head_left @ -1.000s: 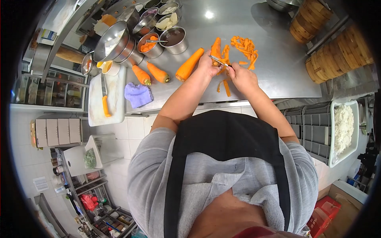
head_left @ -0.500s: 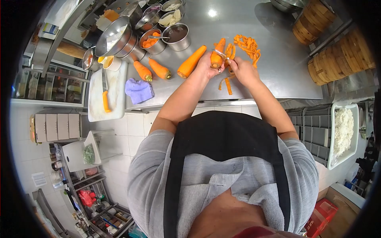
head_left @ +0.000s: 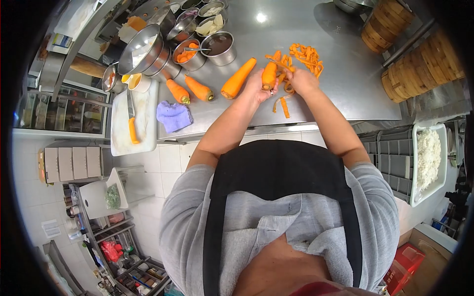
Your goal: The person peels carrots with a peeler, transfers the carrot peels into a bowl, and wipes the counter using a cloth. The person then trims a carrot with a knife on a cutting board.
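Note:
In the head view my left hand point(head_left: 257, 88) is wrapped round a carrot point(head_left: 269, 75), whose thick end points towards me. My right hand point(head_left: 302, 80) is closed on a peeler just right of that carrot; in this frame the peeler is mostly hidden by fingers and peel. A strip of orange peel lies across the carrot's upper part. Beyond my right hand is a pile of carrot peelings point(head_left: 308, 56), and a loose strip point(head_left: 285, 107) lies nearer the table edge. Left of my left hand rests a large carrot point(head_left: 239, 79), with two smaller carrots point(head_left: 199, 89) farther left.
A white cutting board point(head_left: 120, 129) holds a knife point(head_left: 132, 123) with a yellow handle. Beside it lies a purple cloth point(head_left: 174, 117). Metal bowls and pots point(head_left: 218, 49) stand at the back left of the steel table point(head_left: 345, 98). Bamboo steamers point(head_left: 417, 71) are at the right.
The peeler has moved from across the carrot up and off towards its far end. The held carrot has turned slightly, and a peel strip now lies over its upper part.

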Demonstrator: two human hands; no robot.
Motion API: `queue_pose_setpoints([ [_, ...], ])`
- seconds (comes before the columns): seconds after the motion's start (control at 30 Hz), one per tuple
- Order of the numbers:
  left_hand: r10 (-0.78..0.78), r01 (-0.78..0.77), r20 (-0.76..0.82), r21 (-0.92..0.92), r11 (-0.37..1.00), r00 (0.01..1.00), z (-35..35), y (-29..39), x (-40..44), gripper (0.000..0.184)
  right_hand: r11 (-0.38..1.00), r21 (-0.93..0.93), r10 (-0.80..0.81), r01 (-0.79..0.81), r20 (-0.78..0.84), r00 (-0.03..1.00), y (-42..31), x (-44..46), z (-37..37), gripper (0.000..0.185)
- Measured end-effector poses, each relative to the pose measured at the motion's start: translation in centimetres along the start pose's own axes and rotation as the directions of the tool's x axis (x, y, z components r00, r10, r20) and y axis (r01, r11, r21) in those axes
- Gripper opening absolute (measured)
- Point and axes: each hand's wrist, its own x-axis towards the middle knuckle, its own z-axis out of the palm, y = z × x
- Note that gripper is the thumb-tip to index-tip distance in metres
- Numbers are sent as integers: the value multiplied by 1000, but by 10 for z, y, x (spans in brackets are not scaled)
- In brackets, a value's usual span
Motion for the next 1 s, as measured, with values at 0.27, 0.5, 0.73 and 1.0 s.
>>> queue_pose_setpoints([
  [0.27, 65, -64, -5, 59, 996, 998, 5, 3, -33, 42, 988, -58, 145, -145, -6, 989, 13, 64, -6, 47],
  [0.5, 19, -18, -25, 33, 999, 1000, 1, 17, 2, 45, 901, 428, 33, -67, 86, 996, 16, 13, 11, 47],
  [0.73, 109, -109, -36, 2, 994, 993, 34, 19, 9, 38, 987, 102, -116, 126, -104, 988, -12, -66, -31, 37],
  [1.0, 62, -62, 43, 14, 998, 997, 29, 1, 10, 37, 994, 97, -28, 39, -109, 994, 12, -16, -16, 40],
])
